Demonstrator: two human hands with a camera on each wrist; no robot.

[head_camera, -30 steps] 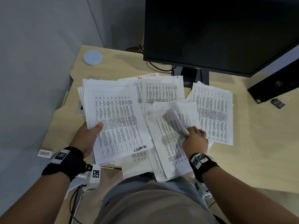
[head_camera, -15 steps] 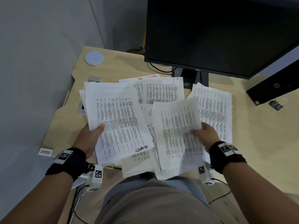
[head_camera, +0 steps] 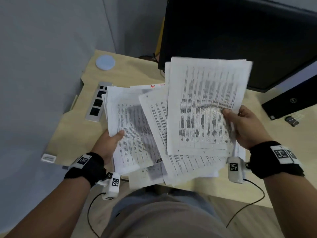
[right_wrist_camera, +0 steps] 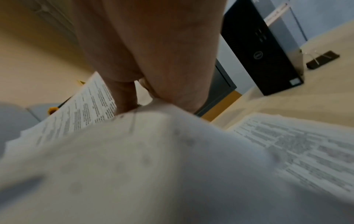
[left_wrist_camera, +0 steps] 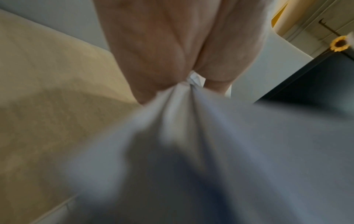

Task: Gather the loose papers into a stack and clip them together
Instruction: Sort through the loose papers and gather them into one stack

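Printed white sheets cover the wooden desk point(head_camera: 137, 73) in the head view. My left hand point(head_camera: 109, 143) grips the left stack of papers point(head_camera: 130, 127) by its left edge, thumb on top; the left wrist view shows the sheets point(left_wrist_camera: 191, 106) pinched between thumb and fingers. My right hand point(head_camera: 243, 124) holds a second bundle of papers point(head_camera: 205, 103) lifted above the desk, thumb pressed on its right edge. More loose sheets point(head_camera: 180, 169) lie underneath near the front edge. A black binder clip point(head_camera: 291, 120) sits on the desk at the far right, also the clip point(right_wrist_camera: 323, 59) in the right wrist view.
A black monitor point(head_camera: 240, 31) stands behind the papers. A black Dell computer box point(head_camera: 291, 102) lies at the right. A round pale disc point(head_camera: 105, 62) sits at the back left corner, with a metal socket strip point(head_camera: 97, 103) beside the papers. A grey partition wall closes the left side.
My right hand has lifted its bundle of sheets off the desk and up toward the monitor. My left hand keeps its hold on the left stack.
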